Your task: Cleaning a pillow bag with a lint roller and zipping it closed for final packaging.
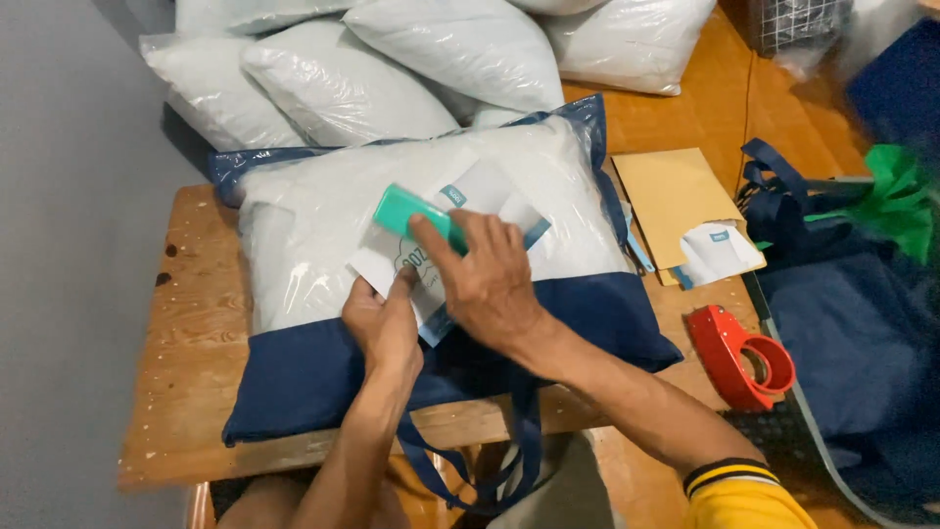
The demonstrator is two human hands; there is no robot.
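The right hand is closed around a small teal block, fingers wrapped over its near end, pressing it flat on a white paper label that lies on top of a bagged pillow. The left hand sits just beside it, fingertips pinching down the label's lower left corner, with nothing gripped inside the palm. The label is white with blue trim and a round printed mark, part hidden under both hands.

The pillow is white, sealed in clear plastic, and tucked into a navy fabric tote with a see-through front; the tote's straps hang over the near edge of the wooden table. It fills the middle of the table.

Toward the right edge lies a tan envelope with a few more white labels on it. At the near right corner rests a red tape dispenser. Beyond the far edge, more plastic-wrapped white pillows are piled. To the right, off the table, lie dark blue bags and green fabric.
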